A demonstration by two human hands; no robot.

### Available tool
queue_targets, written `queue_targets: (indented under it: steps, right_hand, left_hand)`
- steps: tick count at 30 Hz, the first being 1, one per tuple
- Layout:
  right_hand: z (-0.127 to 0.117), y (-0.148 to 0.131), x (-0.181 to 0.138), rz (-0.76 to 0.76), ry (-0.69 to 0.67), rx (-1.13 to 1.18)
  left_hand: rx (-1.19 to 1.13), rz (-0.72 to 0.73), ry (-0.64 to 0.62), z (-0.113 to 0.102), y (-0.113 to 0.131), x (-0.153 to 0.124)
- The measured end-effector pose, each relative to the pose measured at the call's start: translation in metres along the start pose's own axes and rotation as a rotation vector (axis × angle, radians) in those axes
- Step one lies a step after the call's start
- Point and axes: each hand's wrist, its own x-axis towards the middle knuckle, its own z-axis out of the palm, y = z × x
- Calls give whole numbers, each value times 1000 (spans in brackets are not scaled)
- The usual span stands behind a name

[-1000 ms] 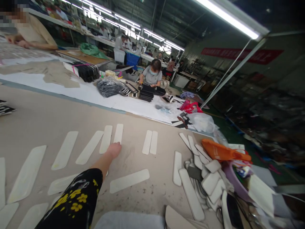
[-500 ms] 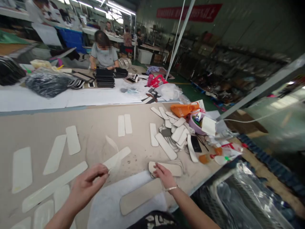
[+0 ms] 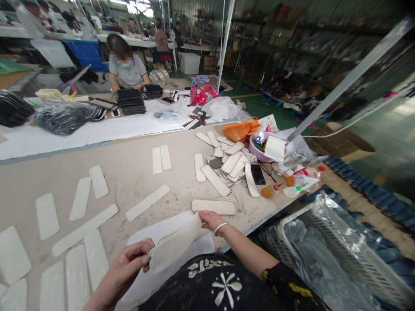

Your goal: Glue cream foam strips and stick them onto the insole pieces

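A long cream panel with rounded ends (image 3: 177,247) is lifted and tilted close to my body. At its left end my left hand (image 3: 131,261) is closed, thumb and fingers pinching the edge. My right hand (image 3: 210,221) grips the opposite end, with its fingertips partly hidden behind the panel. Underneath lies a white sheet (image 3: 142,280) on the beige tabletop. Just beyond my right hand sits a small fanned stack of cream panels (image 3: 214,206). A single pale strip (image 3: 147,203) lies flat ahead of my left hand.
Several pale panels (image 3: 78,276) spread over the table's left side. To the right are a heap of panels (image 3: 227,166), a black phone (image 3: 258,174), a purple basin (image 3: 259,153) and glue bottles (image 3: 271,190). A plastic crate (image 3: 292,220) stands below the right edge. A co-worker (image 3: 125,65) sits opposite.
The panel that lay on the white sheet is now raised between both hands. The thin translucent strip has left my left hand. The head view has shifted.
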Motion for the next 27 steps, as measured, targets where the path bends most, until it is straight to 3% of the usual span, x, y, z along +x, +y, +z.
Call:
queue_targets:
  steps: [5, 8, 12, 18, 27]
  right_hand:
    - [-11, 25, -10, -23, -98, 106]
    - [-21, 43, -15, -10, 6, -147]
    - [-39, 62, -16, -12, 154, -440]
    - [-52, 63, 1, -102, 313, -762]
    - [-48, 61, 34, -191, 312, -1005]
  left_hand:
    - [-73, -99, 91, 12, -3, -4]
    - [-54, -191, 172, 14, -19, -5]
    - [24, -328, 254, 15, -58, -3]
    - [131, -452, 396, 7, -122, 11]
    - [448, -464, 456, -2, -158, 37]
